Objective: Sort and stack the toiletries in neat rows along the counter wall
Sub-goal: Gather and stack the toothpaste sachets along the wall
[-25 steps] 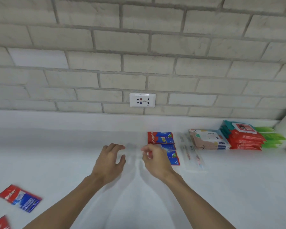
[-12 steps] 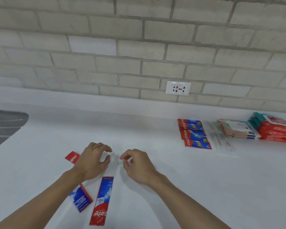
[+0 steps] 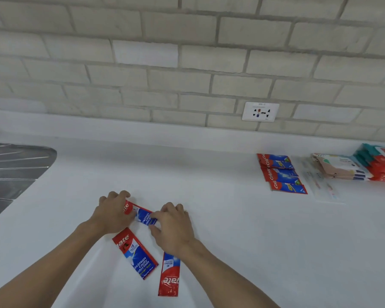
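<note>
Toothpaste sachet (image 3: 140,215), red and blue, lies flat on the table (image 3: 231,230) at centre frame, tilted, its red end under my left hand (image 3: 111,215) and its blue end under my right hand (image 3: 176,227). Both grips are closing on it from opposite ends, fingers curled down onto the foil; whether it is pinched clear of the surface or only pressed flat I cannot tell from this angle.

Two more loose sachets lie below it, toward lower centre: one angled (image 3: 135,253) just beside my left wrist, one upright (image 3: 169,277) partly under my right wrist. Neither is held.

Step in hand, as I judge it: gathering the stray sachets for the sorted row. That row (image 3: 280,174) sits at right of frame near the wall, three overlapping, well apart from my hands. Beside it: clear packets (image 3: 318,181), a beige wipes stack (image 3: 340,166), a red wipes stack (image 3: 382,165).

Next move calls for a firm pinch, a lift, then a carry up-right, label aligned with the others.
</note>
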